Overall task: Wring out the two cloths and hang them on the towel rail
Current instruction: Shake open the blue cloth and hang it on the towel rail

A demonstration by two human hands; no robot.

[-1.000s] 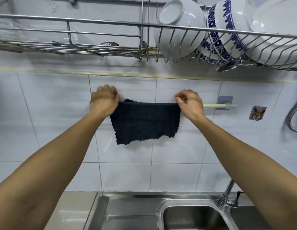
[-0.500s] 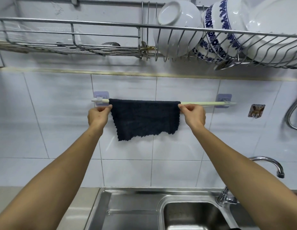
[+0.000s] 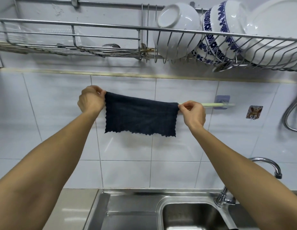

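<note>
Both hands pinching cloth [image 3: 140, 116] top corners: left hand [image 3: 91, 100] raised, right hand [image 3: 192, 112] level with rail [image 3: 217, 105]. Cloth slanted, against tiles. Risk: uneven drape, slip off into sink [image 3: 191, 216] on release. Second cloth unseen.

No readable text shows anywhere (the wall hook's [image 3: 254, 112] small picture seems wordless).

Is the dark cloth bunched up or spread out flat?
Spread out flat. The dark cloth hangs stretched wide between the left hand and right hand, each pinching a top corner.
</note>
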